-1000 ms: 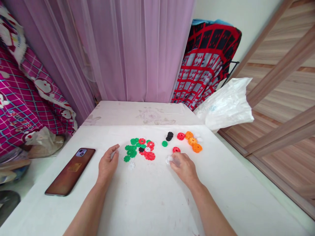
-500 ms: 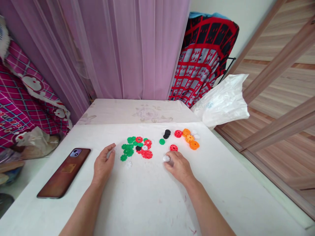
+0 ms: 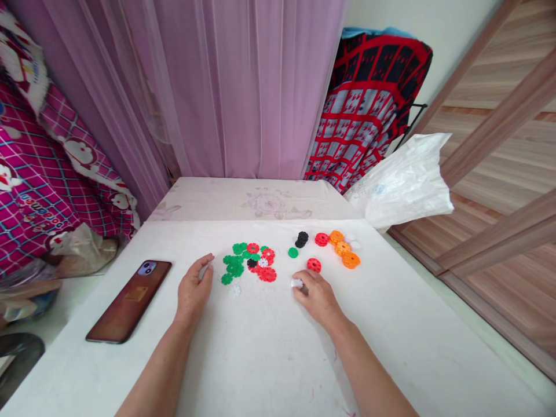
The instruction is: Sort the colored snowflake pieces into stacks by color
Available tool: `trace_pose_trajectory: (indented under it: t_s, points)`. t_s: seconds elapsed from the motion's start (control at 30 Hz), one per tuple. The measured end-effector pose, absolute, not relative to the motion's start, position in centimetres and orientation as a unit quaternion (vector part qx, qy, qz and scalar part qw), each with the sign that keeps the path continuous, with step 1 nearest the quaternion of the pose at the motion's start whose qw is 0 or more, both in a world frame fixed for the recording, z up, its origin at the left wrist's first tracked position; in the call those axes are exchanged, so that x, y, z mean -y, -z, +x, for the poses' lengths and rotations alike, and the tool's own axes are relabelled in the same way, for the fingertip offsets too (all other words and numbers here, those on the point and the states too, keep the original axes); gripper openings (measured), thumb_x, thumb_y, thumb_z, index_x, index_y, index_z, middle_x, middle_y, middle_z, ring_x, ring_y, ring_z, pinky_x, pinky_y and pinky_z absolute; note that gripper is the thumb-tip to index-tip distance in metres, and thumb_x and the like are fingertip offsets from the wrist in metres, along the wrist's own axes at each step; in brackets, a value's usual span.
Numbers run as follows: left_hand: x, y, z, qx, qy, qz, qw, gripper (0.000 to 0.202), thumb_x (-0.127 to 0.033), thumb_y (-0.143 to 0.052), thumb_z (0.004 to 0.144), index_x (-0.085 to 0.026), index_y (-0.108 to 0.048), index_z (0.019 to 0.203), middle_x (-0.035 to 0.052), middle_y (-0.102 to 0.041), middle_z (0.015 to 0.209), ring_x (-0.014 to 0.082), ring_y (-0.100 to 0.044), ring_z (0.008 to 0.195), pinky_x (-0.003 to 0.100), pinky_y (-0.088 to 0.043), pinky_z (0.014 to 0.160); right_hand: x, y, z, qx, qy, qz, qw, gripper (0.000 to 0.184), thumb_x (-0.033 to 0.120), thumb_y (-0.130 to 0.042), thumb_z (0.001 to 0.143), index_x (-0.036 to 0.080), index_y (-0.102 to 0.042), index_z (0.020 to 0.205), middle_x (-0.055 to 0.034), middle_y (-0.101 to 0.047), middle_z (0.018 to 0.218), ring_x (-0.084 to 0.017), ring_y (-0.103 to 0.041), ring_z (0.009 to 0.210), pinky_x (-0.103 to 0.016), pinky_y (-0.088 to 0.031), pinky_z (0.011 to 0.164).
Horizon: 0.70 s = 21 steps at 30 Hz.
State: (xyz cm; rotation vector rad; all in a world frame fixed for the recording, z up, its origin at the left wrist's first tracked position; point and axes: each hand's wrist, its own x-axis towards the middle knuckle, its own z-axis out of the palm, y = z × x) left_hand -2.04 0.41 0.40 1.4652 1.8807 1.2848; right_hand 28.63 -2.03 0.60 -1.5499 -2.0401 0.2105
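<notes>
Right hand is pinching a white piece, risking a drop near the red disc just beyond if loosening; left hand is curving open.

Left forearm ran obliquely forward, left hand was set palm inward, its fingers loosely bent, thumb apart, right forearm slanted inward opposite, right hand was curled, thumb and fingertips pinched.
</notes>
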Motion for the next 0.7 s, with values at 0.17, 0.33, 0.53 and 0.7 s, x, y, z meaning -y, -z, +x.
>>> trace_pose_trajectory:
  t_s: [0.17,0.33,0.53,0.7]
  points:
    - [-0.4,-0.5,-1.9,-0.676,-0.469,0.523,0.221,0.033,-0.036,-0.049,0.081,-0.024,-0.064,0.109,0.0035,-0.067,0.118,0.0205,-0.059,0.113,0.037,-0.04,0.104,2.4,-1.0,28.6,0.764,-0.094,-0.579,0.269,0.019,0.017,-0.054,0.075,0.023,-0.062,0.091,-0.0026,-0.063,0.092,-0.018,-0.058,0.09,-0.029,-0.046,0.082]
    - [-0.3,-0.6,-1.9,-0.684,-0.456,0.526,0.217,0.033,-0.034,-0.048,0.081,-0.023,-0.063,0.109,0.0037,-0.067,0.118,0.0206,-0.059,0.113,0.038,-0.04,0.103,1.9,-2.3,28.2,0.756,-0.069,-0.594,0.265,0.015,0.024,-0.053,0.082,0.023,-0.063,0.093,-0.0036,-0.064,0.1,-0.019,-0.056,0.095,-0.03,-0.044,0.084]
    - [-0.3,-0.8,-1.8,-0.679,-0.461,0.53,0.213,0.033,-0.034,-0.048,0.081,-0.023,-0.064,0.107,0.0034,-0.068,0.117,0.0201,-0.06,0.112,0.037,-0.042,0.102,-2.5,-5.3,24.8,0.782,-0.062,-0.59,0.19,0.018,0.019,-0.055,0.081,0.023,-0.065,0.095,-0.0033,-0.067,0.102,-0.019,-0.054,0.098,-0.029,-0.04,0.085]
    - [-0.3,-1.0,-1.8,-0.681,-0.461,0.527,0.216,0.033,-0.035,-0.048,0.081,-0.024,-0.064,0.108,0.0033,-0.068,0.117,0.0207,-0.06,0.111,0.037,-0.045,0.099,-5.3,-5.6,22.9,0.805,-0.063,-0.581,0.099,0.023,0.024,-0.059,0.078,0.022,-0.065,0.101,-0.0055,-0.068,0.099,-0.021,-0.053,0.102,-0.028,-0.039,0.081]
